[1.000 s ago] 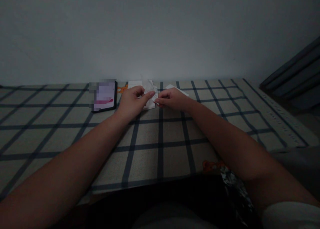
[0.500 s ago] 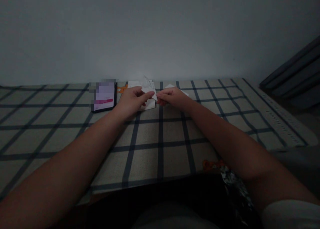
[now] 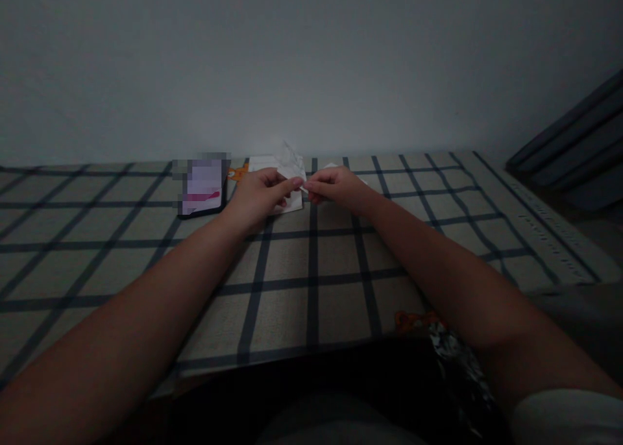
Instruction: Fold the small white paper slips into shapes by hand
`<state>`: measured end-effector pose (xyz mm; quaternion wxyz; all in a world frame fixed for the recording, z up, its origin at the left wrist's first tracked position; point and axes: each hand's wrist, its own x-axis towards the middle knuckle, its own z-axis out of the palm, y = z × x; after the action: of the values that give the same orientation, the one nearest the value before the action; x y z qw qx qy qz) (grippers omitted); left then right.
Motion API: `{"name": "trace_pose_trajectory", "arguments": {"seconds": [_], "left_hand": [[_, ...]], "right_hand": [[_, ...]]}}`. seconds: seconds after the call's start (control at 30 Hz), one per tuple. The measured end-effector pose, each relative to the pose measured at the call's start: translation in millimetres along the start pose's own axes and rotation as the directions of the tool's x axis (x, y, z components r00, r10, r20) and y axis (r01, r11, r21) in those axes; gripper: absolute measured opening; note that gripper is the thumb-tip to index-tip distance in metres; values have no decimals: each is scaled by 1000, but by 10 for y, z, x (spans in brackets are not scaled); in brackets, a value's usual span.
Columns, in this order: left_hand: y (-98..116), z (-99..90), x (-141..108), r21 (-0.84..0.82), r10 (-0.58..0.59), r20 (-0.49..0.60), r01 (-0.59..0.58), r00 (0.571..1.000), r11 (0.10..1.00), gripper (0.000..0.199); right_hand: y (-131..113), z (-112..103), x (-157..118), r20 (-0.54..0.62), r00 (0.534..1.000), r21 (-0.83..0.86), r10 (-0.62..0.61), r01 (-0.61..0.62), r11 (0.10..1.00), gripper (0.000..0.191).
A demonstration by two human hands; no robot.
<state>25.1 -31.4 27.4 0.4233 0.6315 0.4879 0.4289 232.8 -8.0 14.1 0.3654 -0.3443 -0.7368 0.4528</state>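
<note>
Between my two hands is a crumpled piece of thin white paper, its loose end standing up toward the wall. My left hand pinches it between thumb and fingers. From the other side my right hand grips its near tip, the fingertips of both hands almost touching. Under and behind my left hand lies a flat white sheet on the checked cloth. A further white piece shows behind my right hand, mostly hidden by it.
A phone with a lit screen stands left of my hands, partly blurred out. The checked tablecloth runs back to the grey wall. Shiny crinkled material hangs at the near edge by my right arm. Dark folded fabric is at far right.
The loose end of the thin paper stands slightly higher and more spread. Both hands stay nearly in place, still pinching it.
</note>
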Motion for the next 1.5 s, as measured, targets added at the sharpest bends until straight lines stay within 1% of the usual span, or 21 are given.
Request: {"name": "trace_pose_trajectory", "arguments": {"seconds": [0.07, 0.17, 0.27, 0.33, 0.4, 0.47, 0.53, 0.73, 0.87, 1.1, 1.2, 1.33, 1.43, 1.5], "left_hand": [[-6, 15, 3, -72, -66, 20, 67, 998, 995, 38], [-24, 20, 18, -99, -90, 35, 93, 995, 991, 37], [-24, 14, 19, -79, -87, 6, 87, 996, 993, 35], [-19, 6, 15, -29, -62, -14, 62, 998, 998, 35], [-18, -1, 12, 43, -14, -17, 15, 1000, 999, 36], [-24, -6, 13, 100, 22, -13, -20, 1000, 995, 36], [-36, -9, 18, 121, 29, -17, -27, 999, 992, 36], [-80, -6, 39, 122, 42, -20, -39, 999, 992, 36], [-68, 8, 25, 135, 54, -30, -50, 998, 990, 35], [-59, 10, 25, 140, 21, -25, -18, 999, 990, 34], [-61, 15, 27, 97, 0, -11, 1, 1000, 995, 34], [-51, 29, 12, 30, -4, 30, 3, 1000, 1000, 31], [-41, 24, 6, 29, 12, 29, -13, 1000, 999, 30], [-40, 13, 12, 37, 17, 30, -18, 999, 999, 30]], "right_hand": [[10, -3, 2, -16, 1000, 3, -3, 3, 1000, 29], [26, -5, 0, -9, 1000, 24, 5, -4, 1000, 32], [25, -3, -10, 16, 1000, 39, 16, -17, 999, 35], [9, -1, -21, 21, 999, -5, 32, -32, 999, 38], [-13, 1, -34, 17, 999, -72, 41, -39, 997, 40], [-36, 3, -46, 14, 999, -117, 34, -32, 993, 42], [-54, 6, -54, 13, 1000, -136, 17, -15, 991, 42], [-66, 12, -54, 5, 1000, -191, -9, 10, 982, 40], [-44, 14, -43, 6, 999, -195, -34, 35, 980, 40], [-92, 48, -51, -17, 999, -221, -27, 23, 975, 35], [-104, 61, -46, -44, 998, -234, -34, 23, 972, 32], [-79, 45, -34, -68, 997, -228, -35, 19, 974, 32], [-48, 19, -32, -35, 999, -180, -28, 22, 983, 32], [-27, 10, -31, -7, 1000, -115, -17, 16, 993, 32]]}}
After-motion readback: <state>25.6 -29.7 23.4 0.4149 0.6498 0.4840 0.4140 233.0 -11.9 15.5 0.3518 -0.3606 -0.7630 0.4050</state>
